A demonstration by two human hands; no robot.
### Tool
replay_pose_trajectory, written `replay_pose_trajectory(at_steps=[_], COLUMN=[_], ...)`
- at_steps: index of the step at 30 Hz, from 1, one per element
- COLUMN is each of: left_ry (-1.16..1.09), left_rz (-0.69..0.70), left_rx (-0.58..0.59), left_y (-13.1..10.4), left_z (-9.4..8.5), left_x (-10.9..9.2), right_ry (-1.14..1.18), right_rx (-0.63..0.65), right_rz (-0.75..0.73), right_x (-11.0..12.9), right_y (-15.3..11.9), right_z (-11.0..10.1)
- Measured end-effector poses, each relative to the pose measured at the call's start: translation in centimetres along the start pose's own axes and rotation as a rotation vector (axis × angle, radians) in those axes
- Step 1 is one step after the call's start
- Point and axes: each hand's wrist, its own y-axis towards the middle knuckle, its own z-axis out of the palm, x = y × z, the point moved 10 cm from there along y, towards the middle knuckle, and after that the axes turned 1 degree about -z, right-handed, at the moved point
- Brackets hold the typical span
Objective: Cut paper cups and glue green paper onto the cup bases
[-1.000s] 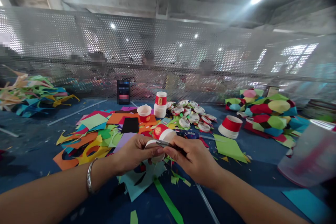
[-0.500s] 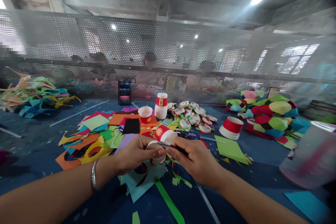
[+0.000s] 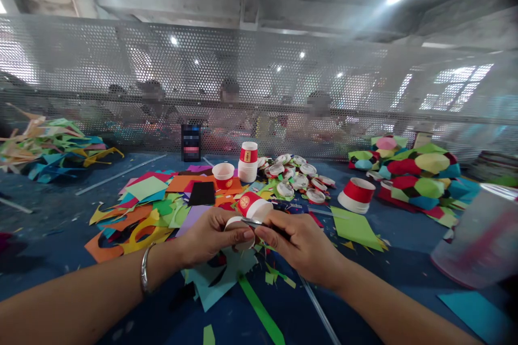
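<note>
At the far left edge of the blue table (image 3: 48,210) lies a heap of pale, green and blue paper strips (image 3: 48,143). Nearer the middle spreads a litter of orange, yellow, green and purple cut paper scraps (image 3: 141,210), with a black paper square (image 3: 202,193) among them. The left hand (image 3: 210,237), a silver bangle (image 3: 144,276) on its wrist, pinches a small white round paper disc (image 3: 238,226) between thumb and fingers, above the table's near middle. A red and white paper cup (image 3: 253,206) lies on its side just behind the disc. The right hand (image 3: 303,245) is clenched on a thin dark metal blade (image 3: 257,222) whose tip meets the disc. Farther back stands a stack of red and white cups (image 3: 247,161), then a pile of round cup bottoms (image 3: 295,175). Towards the right edge sits an upturned red cup (image 3: 356,194) and a mound of many-coloured paper balls (image 3: 416,178).
</note>
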Motion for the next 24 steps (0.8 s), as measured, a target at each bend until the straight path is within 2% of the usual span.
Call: replay_pose_trajectory(at_steps=[7, 17, 21, 24], left_ry=[0.134, 0.072, 0.042, 0.030], left_rz=[0.035, -0.006, -0.047, -0.100], left_rx=[-0.121, -0.066, -0.035, -0.070], left_y=[-0.1, 0.1, 0.1, 0.0], left_z=[-0.8, 0.0, 0.1, -0.5], left_x=[-1.0, -0.2, 0.8, 1.7], right_ry=[0.007, -0.073, -0.084, -0.088], right_rx=[-0.010, -0.033, -0.051, -0.080], right_rz=[0.003, 0.005, 0.016, 0.034], right_x=[0.1, -0.2, -0.4, -0.7], right_y=[0.0, 0.0, -0.1, 0.0], right_z=[-0.1, 0.1, -0.2, -0.8])
